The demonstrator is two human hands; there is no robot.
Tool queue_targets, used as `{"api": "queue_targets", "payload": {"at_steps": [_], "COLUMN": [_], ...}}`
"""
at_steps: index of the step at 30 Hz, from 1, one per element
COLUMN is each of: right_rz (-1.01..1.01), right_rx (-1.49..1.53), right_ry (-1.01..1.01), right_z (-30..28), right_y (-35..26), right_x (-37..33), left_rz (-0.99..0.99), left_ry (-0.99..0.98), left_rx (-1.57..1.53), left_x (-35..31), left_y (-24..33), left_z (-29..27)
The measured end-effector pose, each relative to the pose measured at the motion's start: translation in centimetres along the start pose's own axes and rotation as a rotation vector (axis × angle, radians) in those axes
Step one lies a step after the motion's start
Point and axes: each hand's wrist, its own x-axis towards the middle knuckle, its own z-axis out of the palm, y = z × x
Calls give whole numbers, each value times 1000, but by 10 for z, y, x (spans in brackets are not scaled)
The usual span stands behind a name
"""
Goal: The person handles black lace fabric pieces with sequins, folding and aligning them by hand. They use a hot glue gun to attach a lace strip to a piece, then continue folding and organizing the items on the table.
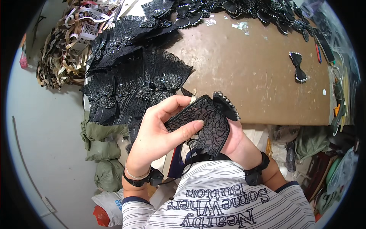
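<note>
My left hand [156, 126] is closed on a black lace piece [207, 131] with a smooth dark edging, its thumb on top and its fingers behind. My right hand [236, 141] grips the same piece at its right side; most of its fingers are hidden behind the lace. At the upper right edge of the piece, by that hand, is a black bow [227, 107] rimmed with clear stones. Whether the bow is fastened to the lace I cannot tell. A dark strip [198, 157] and thin cord hang below, near my shirt.
Sequined black lace pieces [133, 84] overlap along the left of the brown tabletop [244, 76]. Stone-trimmed black bows [263, 11] are heaped at the far edge; a single bow [298, 67] lies at right. Ribbon strips [72, 38] hang far left. Tools [337, 108] line the right edge.
</note>
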Motion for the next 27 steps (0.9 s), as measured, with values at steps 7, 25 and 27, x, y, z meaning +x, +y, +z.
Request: {"api": "queue_targets", "payload": {"at_steps": [7, 25, 27], "right_rz": [-37, -374, -315], "right_rx": [-183, -1943, -2054], "right_ry": [160, 278, 352], "right_z": [45, 202, 181], "right_y": [2, -91, -98], "right_x": [9, 296, 331], "left_rz": [-21, 340, 250], "left_ry": [4, 1019, 1076], "left_rx": [-131, 684, 774], "left_x": [2, 44, 68], "left_y": [-10, -7, -16], "left_z": [-14, -284, -325]}}
